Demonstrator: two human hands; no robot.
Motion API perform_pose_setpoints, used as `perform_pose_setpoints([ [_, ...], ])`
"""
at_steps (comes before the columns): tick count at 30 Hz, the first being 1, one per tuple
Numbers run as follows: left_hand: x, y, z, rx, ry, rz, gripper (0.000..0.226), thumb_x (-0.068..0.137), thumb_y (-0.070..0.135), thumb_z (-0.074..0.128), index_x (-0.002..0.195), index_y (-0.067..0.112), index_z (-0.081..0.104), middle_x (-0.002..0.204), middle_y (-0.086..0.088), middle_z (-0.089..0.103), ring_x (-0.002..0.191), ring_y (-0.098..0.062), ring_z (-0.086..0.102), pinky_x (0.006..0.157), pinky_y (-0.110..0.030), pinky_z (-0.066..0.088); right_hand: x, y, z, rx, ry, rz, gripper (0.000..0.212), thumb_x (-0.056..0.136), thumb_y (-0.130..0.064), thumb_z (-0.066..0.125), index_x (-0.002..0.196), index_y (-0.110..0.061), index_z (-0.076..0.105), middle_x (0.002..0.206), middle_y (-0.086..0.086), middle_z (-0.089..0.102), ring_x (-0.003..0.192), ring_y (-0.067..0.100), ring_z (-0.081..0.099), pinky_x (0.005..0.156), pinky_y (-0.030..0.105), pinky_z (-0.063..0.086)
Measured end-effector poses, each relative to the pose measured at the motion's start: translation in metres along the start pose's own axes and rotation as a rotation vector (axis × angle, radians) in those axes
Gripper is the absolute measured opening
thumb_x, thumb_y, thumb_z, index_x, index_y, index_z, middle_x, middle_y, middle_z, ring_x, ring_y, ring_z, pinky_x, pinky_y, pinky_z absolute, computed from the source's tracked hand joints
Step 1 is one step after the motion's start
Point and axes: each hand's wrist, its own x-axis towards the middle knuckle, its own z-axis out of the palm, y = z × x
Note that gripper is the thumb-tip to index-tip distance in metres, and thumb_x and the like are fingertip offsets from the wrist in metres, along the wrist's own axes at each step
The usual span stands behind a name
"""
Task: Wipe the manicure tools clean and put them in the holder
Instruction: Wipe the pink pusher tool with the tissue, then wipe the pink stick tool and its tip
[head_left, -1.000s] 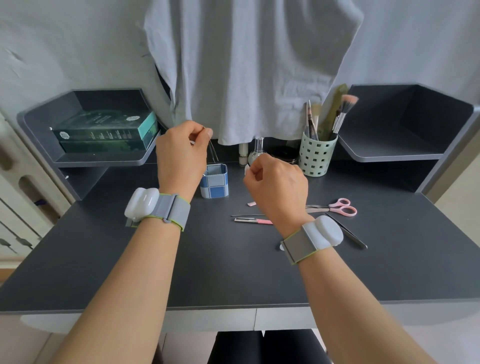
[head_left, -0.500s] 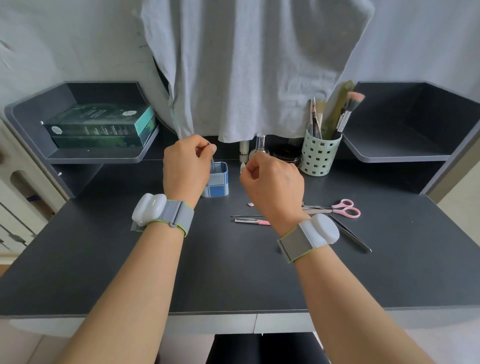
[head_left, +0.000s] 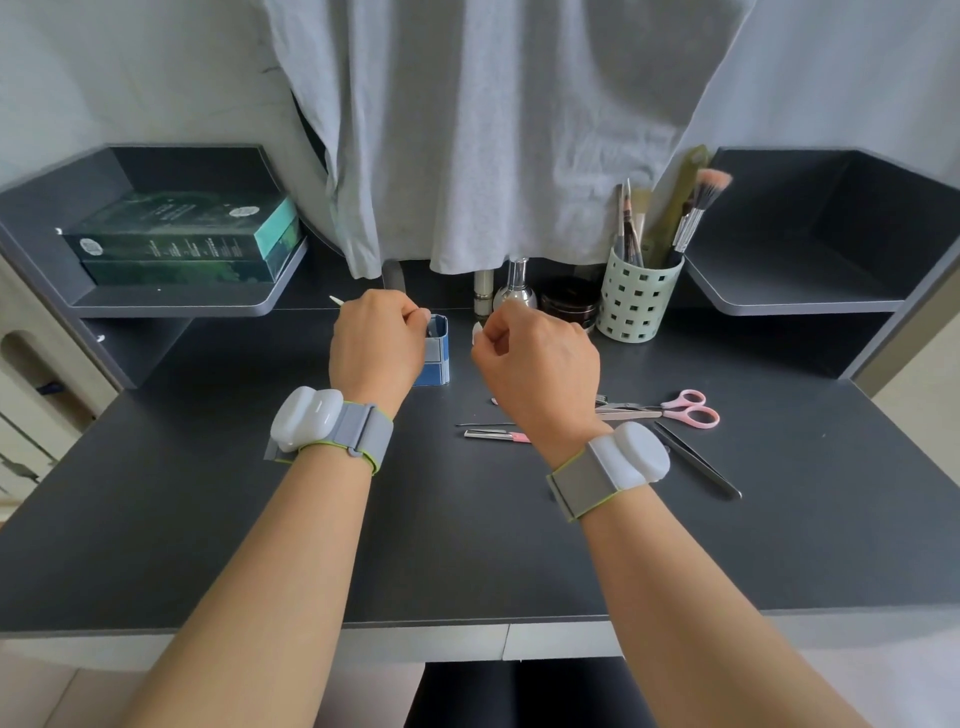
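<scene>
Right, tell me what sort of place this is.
Probably a home vanity or dressing desk. A dark desk with corner shelves carries a green cup of makeup brushes, small cosmetic bottles and a jar, and pink-handled scissors among the manicure tools.

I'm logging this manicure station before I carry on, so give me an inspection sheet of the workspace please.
Surface: dark grey desk, tools lying on it.
Job's things: blue checked square holder; pink-handled scissors, black metal tweezers, pink-tipped metal pusher lying flat.
Clutter: pale green perforated brush cup, green boxes, small bottles.
Hands: left hand pinches a thin tool over the holder; right hand pinches a small white wipe.
Cables: nothing seen.
Surroundings: grey cloth hanging behind.
</scene>
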Motion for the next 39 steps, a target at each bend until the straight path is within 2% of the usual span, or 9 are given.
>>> perform_pose_setpoints([
  [6, -0.004, 0.002, 0.003, -0.024, -0.004, 0.018, 0.024, 0.097, 0.029, 0.058, 0.090, 0.012, 0.073, 0.090, -0.008, 0.073, 0.085, -0.027, 0.067, 0.063, -0.033, 0.050, -0.002, 0.003, -0.002, -0.009, -0.009, 0.015, 0.022, 0.093, -0.034, 0.060, 0.079, -0.018, 0.066, 0.068, -0.003, 0.067, 0.061, 0.024, 0.059, 0.067, 0.035, 0.048],
  [10, -0.005, 0.010, 0.002, -0.048, 0.037, 0.026, 0.025, 0.096, 0.028, 0.060, 0.110, 0.011, 0.072, 0.103, -0.011, 0.069, 0.097, -0.030, 0.063, 0.079, -0.039, 0.047, -0.003, 0.006, -0.006, -0.027, -0.029, 0.036, 0.022, 0.094, -0.035, 0.059, 0.081, -0.018, 0.066, 0.071, -0.003, 0.068, 0.063, 0.024, 0.060, 0.068, 0.036, 0.049],
  [12, -0.005, 0.013, 0.002, -0.061, 0.041, 0.031, 0.026, 0.097, 0.027, 0.060, 0.114, 0.012, 0.071, 0.105, -0.011, 0.067, 0.099, -0.029, 0.062, 0.080, -0.037, 0.045, -0.004, 0.009, -0.008, -0.032, -0.034, 0.053, 0.023, 0.094, -0.036, 0.058, 0.081, -0.019, 0.067, 0.072, -0.003, 0.069, 0.065, 0.024, 0.060, 0.069, 0.034, 0.047],
  [16, -0.008, 0.020, 0.003, -0.078, 0.034, 0.045, 0.021, 0.096, 0.027, 0.060, 0.107, 0.014, 0.073, 0.098, -0.009, 0.066, 0.096, -0.029, 0.060, 0.077, -0.034, 0.042, -0.005, 0.015, -0.012, -0.065, -0.058, 0.081, 0.024, 0.095, -0.039, 0.056, 0.083, -0.022, 0.067, 0.072, -0.004, 0.070, 0.066, 0.023, 0.060, 0.064, 0.030, 0.040],
  [22, -0.019, 0.031, 0.004, -0.084, -0.005, 0.083, 0.018, 0.096, 0.024, 0.059, 0.092, 0.017, 0.075, 0.090, -0.005, 0.064, 0.086, -0.026, 0.060, 0.071, -0.034, 0.043, -0.006, 0.027, -0.021, -0.071, -0.086, 0.144, 0.024, 0.096, -0.042, 0.054, 0.086, -0.024, 0.066, 0.076, -0.005, 0.071, 0.071, 0.025, 0.063, 0.070, 0.035, 0.050],
  [28, -0.035, 0.042, 0.004, -0.013, -0.162, 0.119, 0.019, 0.093, 0.023, 0.057, 0.087, 0.027, 0.075, 0.090, 0.003, 0.064, 0.087, -0.023, 0.057, 0.069, -0.036, 0.047, -0.009, 0.037, -0.029, -0.081, -0.088, 0.180, 0.025, 0.095, -0.043, 0.055, 0.087, -0.023, 0.067, 0.078, -0.005, 0.071, 0.073, 0.025, 0.063, 0.069, 0.034, 0.050],
  [33, -0.050, 0.050, 0.009, 0.066, -0.366, 0.195, 0.016, 0.093, 0.028, 0.058, 0.092, 0.030, 0.074, 0.092, 0.008, 0.063, 0.089, -0.018, 0.057, 0.068, -0.032, 0.043, -0.013, 0.041, -0.032, -0.088, -0.105, 0.213, 0.023, 0.094, -0.044, 0.055, 0.087, -0.024, 0.066, 0.079, -0.005, 0.071, 0.074, 0.027, 0.063, 0.068, 0.035, 0.051],
  [39, -0.063, 0.056, 0.017, 0.073, -0.554, 0.244, 0.014, 0.091, 0.030, 0.060, 0.089, 0.030, 0.074, 0.084, 0.011, 0.061, 0.084, -0.017, 0.060, 0.067, -0.031, 0.048, -0.020, 0.051, -0.040, -0.106, -0.138, 0.254, 0.023, 0.093, -0.043, 0.057, 0.086, -0.023, 0.067, 0.079, -0.001, 0.070, 0.074, 0.029, 0.063, 0.067, 0.036, 0.052],
])
